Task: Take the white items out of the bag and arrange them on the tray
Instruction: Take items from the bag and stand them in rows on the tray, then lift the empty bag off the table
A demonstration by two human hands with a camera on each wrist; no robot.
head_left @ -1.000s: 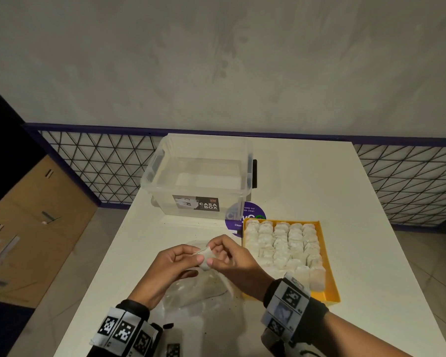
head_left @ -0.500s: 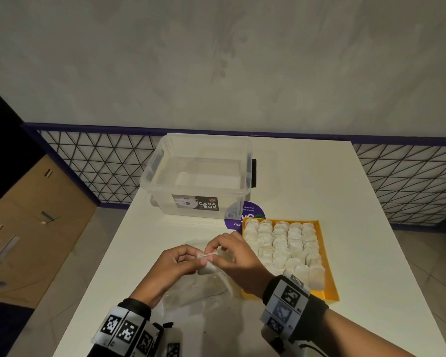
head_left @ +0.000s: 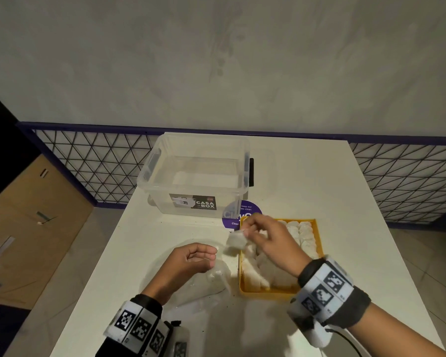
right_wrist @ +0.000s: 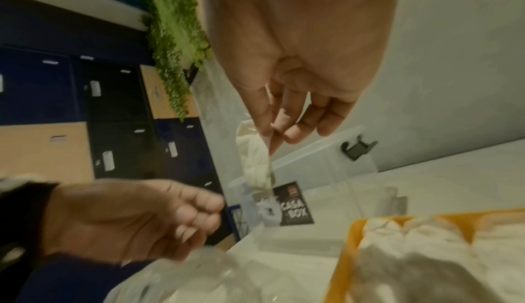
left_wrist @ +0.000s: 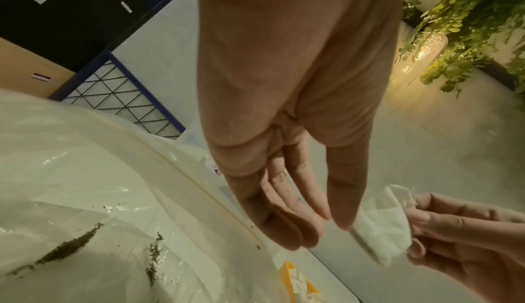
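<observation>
My right hand point(head_left: 245, 231) pinches a small white item point(head_left: 236, 240) by its top edge, a little above the table at the near-left corner of the yellow tray point(head_left: 318, 235). The item hangs from the fingertips in the right wrist view point(right_wrist: 254, 157) and shows in the left wrist view point(left_wrist: 380, 229). Rows of white items point(head_left: 304, 235) fill the tray. My left hand point(head_left: 206, 256) hovers over the clear plastic bag point(head_left: 198, 287), fingers relaxed and holding nothing. The bag lies flat on the white table, left of the tray.
A clear storage box point(head_left: 196, 176) with a dark label stands behind the bag, with a purple round sticker point(head_left: 242, 215) in front of it. Dark crumbs point(left_wrist: 68, 247) lie in the bag and on the table. A mesh railing point(head_left: 95, 163) runs behind the table's far edge.
The two hands, together on the white item before, have parted. My right hand carried the item right and up to the tray's corner; my left hand let go and stayed over the bag.
</observation>
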